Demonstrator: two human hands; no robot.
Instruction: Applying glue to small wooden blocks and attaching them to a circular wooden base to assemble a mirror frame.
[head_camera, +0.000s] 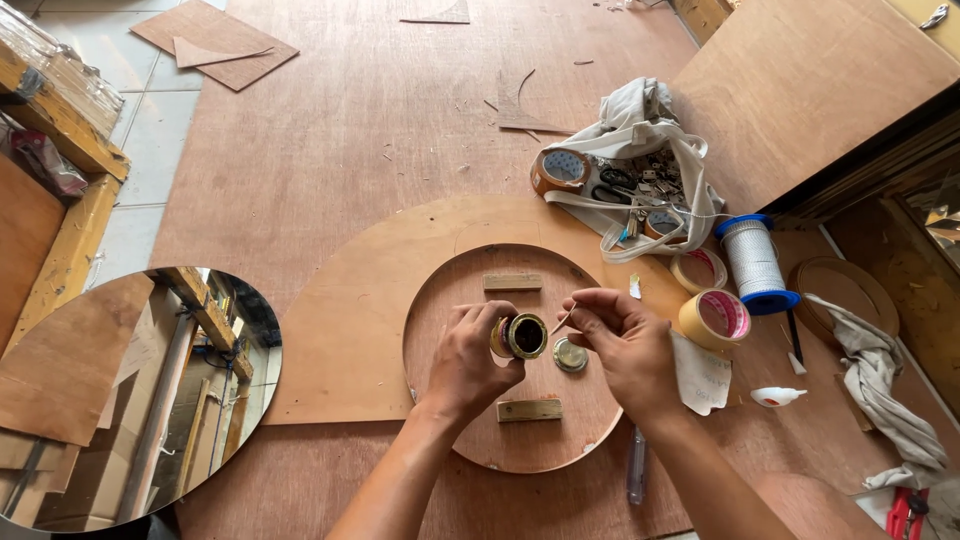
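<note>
My left hand (470, 358) grips a small open tin (522, 336) with a dark inside, tilted toward me. My right hand (622, 345) pinches a thin stick (562, 320) whose tip points at the tin's mouth. The tin's round metal lid (570, 355) lies on a round wooden board (470, 290) just below my hands. Two small wooden blocks sit on that board, one (512, 282) above the hands and one (529, 410) below. The round board rests inside a cut-out of a larger curved plywood sheet (345, 320).
A round mirror (150, 400) lies at the left. To the right are tape rolls (714, 318), a blue spool of white cord (755, 262), an open cloth bag (640, 130) of metal hardware, a rag (880, 375), a white glue nozzle (778, 396) and a pen (637, 478).
</note>
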